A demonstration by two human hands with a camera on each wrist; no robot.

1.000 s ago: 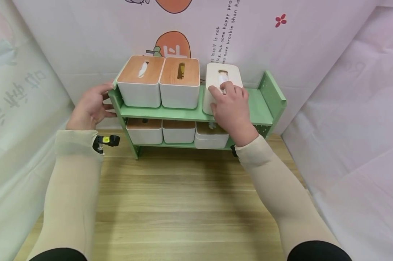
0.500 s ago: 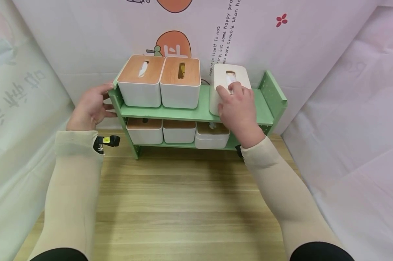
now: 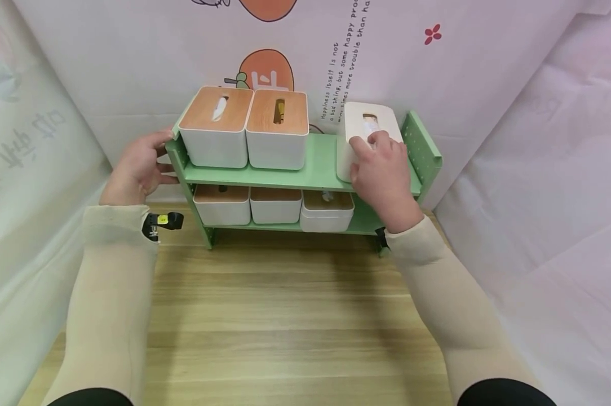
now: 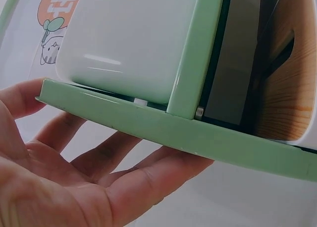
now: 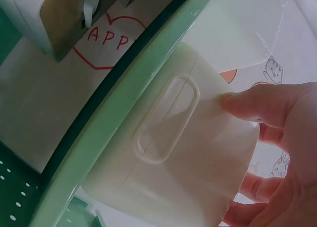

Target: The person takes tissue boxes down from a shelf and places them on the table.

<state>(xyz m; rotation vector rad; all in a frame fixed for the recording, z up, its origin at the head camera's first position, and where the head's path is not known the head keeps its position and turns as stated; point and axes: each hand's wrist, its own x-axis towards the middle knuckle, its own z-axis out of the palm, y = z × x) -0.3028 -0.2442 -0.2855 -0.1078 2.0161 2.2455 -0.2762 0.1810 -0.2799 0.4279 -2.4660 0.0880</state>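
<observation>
My right hand (image 3: 381, 172) grips a cream tissue box (image 3: 345, 148) on the upper level of a green two-tier shelf (image 3: 319, 160). Its fingers lie on the slotted lid, and the thumb (image 5: 242, 104) presses the front face, beside an oval raised outline. My left hand (image 3: 139, 168) holds the shelf's left side panel (image 4: 148, 130), thumb at the top end and fingers against the outer side. Two white boxes with wooden slotted lids, a left box (image 3: 214, 148) and a middle box (image 3: 277, 149), stand side by side at the left of that level.
Below, the lower level carries a left box (image 3: 221, 211), a centre box (image 3: 275, 210) and a right box (image 3: 327, 219) with wooden tops. The shelf's right side panel (image 3: 424, 155) rises close beside the cream box. A printed white cloth (image 3: 386, 51) hangs behind; wooden flooring (image 3: 275, 316) lies in front.
My right hand has slid the cream tissue box to the right along the upper level, widening the gap from the wooden-lidded boxes. My left hand has stayed on the side panel.
</observation>
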